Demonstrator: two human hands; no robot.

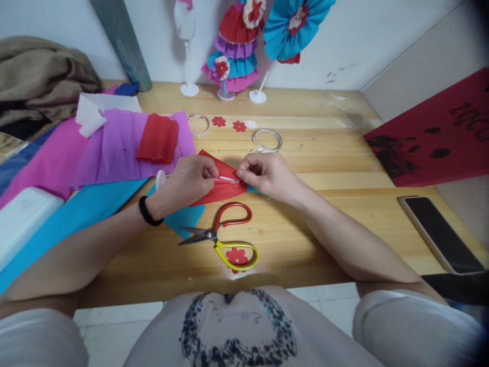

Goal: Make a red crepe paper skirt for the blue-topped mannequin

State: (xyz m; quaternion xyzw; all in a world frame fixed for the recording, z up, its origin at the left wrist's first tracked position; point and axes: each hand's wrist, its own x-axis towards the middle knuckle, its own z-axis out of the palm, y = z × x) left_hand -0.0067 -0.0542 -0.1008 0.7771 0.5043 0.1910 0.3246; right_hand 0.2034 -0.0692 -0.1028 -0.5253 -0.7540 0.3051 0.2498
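Red paper (223, 192), centre of frame, between our hands. Left hand (193, 175): fingertips pinched together on white strip (228, 179). Right hand (264, 172): thumb and finger pinched at strip's right end. We judge: strip best kept straight, tension even, lest thin paper crease or tear.

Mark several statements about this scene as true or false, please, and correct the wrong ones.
1. The left grip and right grip are at a red paper with a white strip. True.
2. The scissors have two yellow handles. False: one red handle, one yellow handle.
3. The black band is on the right wrist. False: it is on the left wrist.
4. The phone lies to the right of the scissors. True.
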